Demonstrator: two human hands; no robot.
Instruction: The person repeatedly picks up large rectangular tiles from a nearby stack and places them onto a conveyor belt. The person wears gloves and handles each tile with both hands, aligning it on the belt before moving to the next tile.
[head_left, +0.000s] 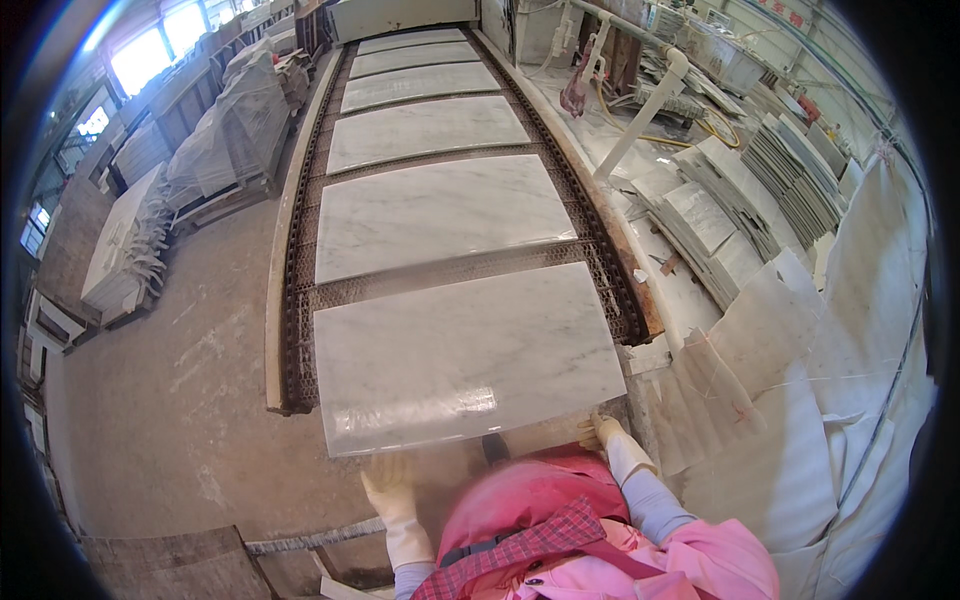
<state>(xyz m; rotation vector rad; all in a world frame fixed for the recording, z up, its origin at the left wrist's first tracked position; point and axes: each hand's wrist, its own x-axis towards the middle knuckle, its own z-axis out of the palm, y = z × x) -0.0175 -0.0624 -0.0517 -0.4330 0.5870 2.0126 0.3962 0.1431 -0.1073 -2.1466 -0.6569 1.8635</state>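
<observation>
A white marble slab (465, 355) with grey veins lies at the near end of a chain conveyor (440, 262), its front edge jutting out over the end toward me. My left hand (392, 488), in a pale yellow rubber glove, is just below the slab's front left edge with its fingers stretched toward it. By the front right corner is my right hand (606, 432), gloved alike, its fingers apart. Whether either hand's fingertips touch the stone I cannot tell.
More marble slabs (440, 215) lie in a row along the conveyor. Stacked slabs (125, 240) and a plastic-wrapped pallet load (225, 135) stand left. To the right are leaning stone tiles (780, 185), a white pipe (645, 115) and pale sheeting (770, 400). A board (180, 565) stands near left.
</observation>
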